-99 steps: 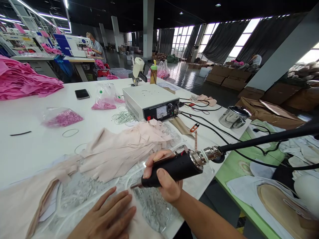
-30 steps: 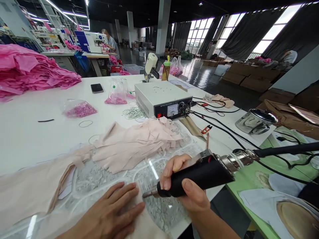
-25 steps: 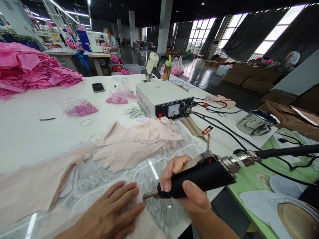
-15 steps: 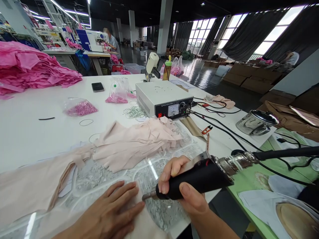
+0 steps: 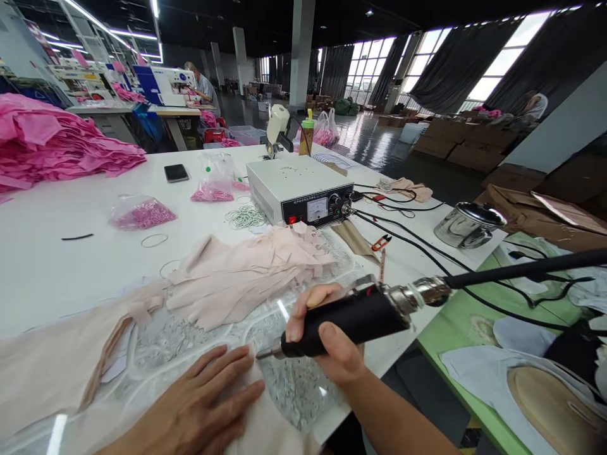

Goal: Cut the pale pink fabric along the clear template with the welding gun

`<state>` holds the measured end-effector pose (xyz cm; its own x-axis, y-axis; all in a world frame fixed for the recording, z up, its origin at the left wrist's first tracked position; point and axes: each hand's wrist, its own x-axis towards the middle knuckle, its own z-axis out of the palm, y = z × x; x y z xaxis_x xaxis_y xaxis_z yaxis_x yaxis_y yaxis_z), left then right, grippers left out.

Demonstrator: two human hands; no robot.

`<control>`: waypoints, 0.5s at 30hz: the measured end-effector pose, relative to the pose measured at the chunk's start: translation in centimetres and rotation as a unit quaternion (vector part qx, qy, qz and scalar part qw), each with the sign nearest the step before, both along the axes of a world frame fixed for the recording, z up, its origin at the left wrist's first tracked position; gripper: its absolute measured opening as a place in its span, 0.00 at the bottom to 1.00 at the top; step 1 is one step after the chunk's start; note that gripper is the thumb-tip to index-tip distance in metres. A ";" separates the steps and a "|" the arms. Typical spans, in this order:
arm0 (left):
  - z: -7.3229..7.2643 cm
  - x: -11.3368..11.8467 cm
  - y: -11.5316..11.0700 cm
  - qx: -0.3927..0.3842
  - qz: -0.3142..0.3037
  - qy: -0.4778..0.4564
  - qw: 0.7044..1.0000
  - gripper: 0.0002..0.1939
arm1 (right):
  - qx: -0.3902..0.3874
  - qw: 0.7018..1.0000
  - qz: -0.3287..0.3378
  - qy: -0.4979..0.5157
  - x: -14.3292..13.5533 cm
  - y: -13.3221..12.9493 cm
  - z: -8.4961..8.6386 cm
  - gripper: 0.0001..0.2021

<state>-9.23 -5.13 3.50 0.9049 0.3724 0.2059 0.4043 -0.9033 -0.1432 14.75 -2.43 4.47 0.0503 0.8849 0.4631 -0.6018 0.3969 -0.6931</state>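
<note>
My right hand (image 5: 327,328) is wrapped around the black handheld ultrasonic welder (image 5: 348,319), a thick grip with a metal tip and a cable at its rear. Its tip touches or hovers just over the edge of a pale pink fabric piece (image 5: 270,417); exact contact I cannot tell. My left hand (image 5: 208,398) lies flat on this fabric, fingers stretched out, fingertips close beside the tip. Underneath is a clear, patterned plastic template (image 5: 294,385). Beyond my hands lies a heap of cut pale pink pieces (image 5: 237,272), with a folded stack (image 5: 57,360) at the left.
A white control box (image 5: 294,183) stands ahead, cables running right. Bags of pink rings (image 5: 145,212), a phone (image 5: 176,172), orange thread snips (image 5: 380,242) and a metal canister (image 5: 467,227) lie around it. A green table (image 5: 474,373) adjoins at right.
The welder's tip has moved forward along the fabric edge, toward my left fingertips. My left hand stays flat on the fabric. The whole view has shifted slightly.
</note>
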 end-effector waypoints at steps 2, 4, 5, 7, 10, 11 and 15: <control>-0.2 0.1 0.2 0.002 -0.002 -0.021 1.000 0.21 | 0.015 1.000 0.006 0.000 -0.4 0.2 -0.3 0.11; -0.3 0.1 0.3 0.006 -0.002 -0.040 0.999 0.20 | 0.026 1.000 0.011 -0.011 -0.6 0.2 -0.6 0.10; -0.3 0.1 0.4 0.009 -0.001 -0.045 0.999 0.20 | 0.031 0.999 0.008 -0.020 -0.6 0.2 -0.7 0.10; -0.3 0.1 0.4 0.012 -0.004 -0.048 0.999 0.19 | 0.034 0.999 -0.005 -0.041 -0.6 0.1 -0.7 0.10; -0.2 0.1 0.1 0.004 -0.004 -0.048 0.999 0.19 | 0.045 0.997 -0.023 -0.058 -0.5 0.0 -0.7 0.10; -0.2 0.1 -0.1 0.001 0.000 -0.051 0.999 0.19 | 0.049 0.997 -0.025 -0.060 -0.5 0.0 -0.7 0.10; -0.1 0.7 -1.0 -0.007 0.023 -0.075 0.997 0.18 | 0.048 0.997 -0.020 -0.051 -0.4 -0.1 -0.8 0.11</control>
<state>-8.57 -6.11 3.38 0.8462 0.4167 0.3322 0.4612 -0.8849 -0.0648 14.33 -2.55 3.71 0.0331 0.8349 0.5494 -0.5130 0.4860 -0.7075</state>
